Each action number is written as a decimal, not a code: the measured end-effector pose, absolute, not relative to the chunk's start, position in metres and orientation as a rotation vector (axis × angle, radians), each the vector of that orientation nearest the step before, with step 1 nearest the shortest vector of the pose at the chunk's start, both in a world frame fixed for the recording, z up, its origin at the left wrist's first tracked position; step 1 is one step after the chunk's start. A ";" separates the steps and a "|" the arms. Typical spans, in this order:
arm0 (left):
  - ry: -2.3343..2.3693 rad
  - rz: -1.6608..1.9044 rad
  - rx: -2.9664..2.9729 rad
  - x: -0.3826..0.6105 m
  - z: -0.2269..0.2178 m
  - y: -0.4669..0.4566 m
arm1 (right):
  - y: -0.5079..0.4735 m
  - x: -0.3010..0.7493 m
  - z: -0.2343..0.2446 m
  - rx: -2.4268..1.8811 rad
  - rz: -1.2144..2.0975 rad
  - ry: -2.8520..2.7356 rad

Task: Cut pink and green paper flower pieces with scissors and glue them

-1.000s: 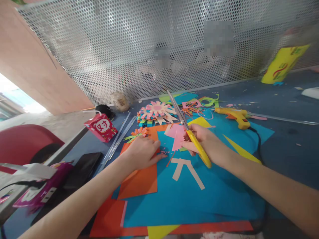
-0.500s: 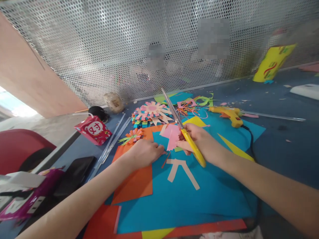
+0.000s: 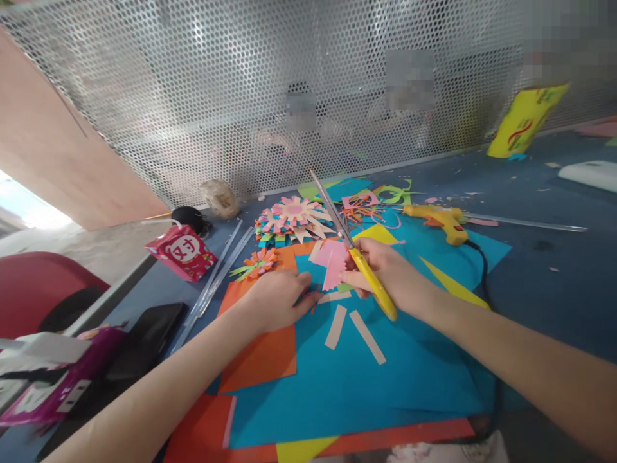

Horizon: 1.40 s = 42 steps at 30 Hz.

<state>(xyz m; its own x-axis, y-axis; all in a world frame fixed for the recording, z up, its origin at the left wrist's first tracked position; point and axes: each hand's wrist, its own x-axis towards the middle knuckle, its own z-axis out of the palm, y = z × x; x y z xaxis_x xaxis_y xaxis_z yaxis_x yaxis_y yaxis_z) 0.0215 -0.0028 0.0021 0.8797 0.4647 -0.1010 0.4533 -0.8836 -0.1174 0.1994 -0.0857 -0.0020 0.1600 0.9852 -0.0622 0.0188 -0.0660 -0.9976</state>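
Note:
My right hand is wrapped around a pair of scissors with yellow handles. Their metal blades point up and away. Beside its fingertips lies a pink paper piece with a zigzag edge; whether the fingers touch it I cannot tell. My left hand is closed at the left end of a short pale paper strip, thumb and finger pinching there. Two more pale strips, a shorter one and a longer one, lie apart on a blue paper sheet.
Layered paper flowers and a small orange flower lie beyond my left hand. A yellow glue gun with a black cord rests at right. At left are a red drink carton, clear glue sticks and a black phone. Perforated metal panel behind.
My left hand has shifted the top pale strip slightly away from the other two, which now lie separate. My right hand with the scissors has hardly moved.

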 end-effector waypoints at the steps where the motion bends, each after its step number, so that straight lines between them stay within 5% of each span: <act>1: -0.722 0.174 -2.966 0.021 0.002 -0.002 | -0.085 0.199 -0.002 -1.343 1.123 -1.078; 21: -0.818 0.064 -3.157 0.008 0.003 -0.008 | -0.086 0.201 0.000 -1.369 1.140 -1.160; 31: -0.764 -0.192 -3.104 0.003 -0.009 0.000 | -0.094 0.210 -0.013 -1.570 0.848 -1.827; 42: -0.850 -0.227 -3.164 0.006 -0.009 -0.004 | -0.092 0.226 -0.012 -1.504 0.979 -1.921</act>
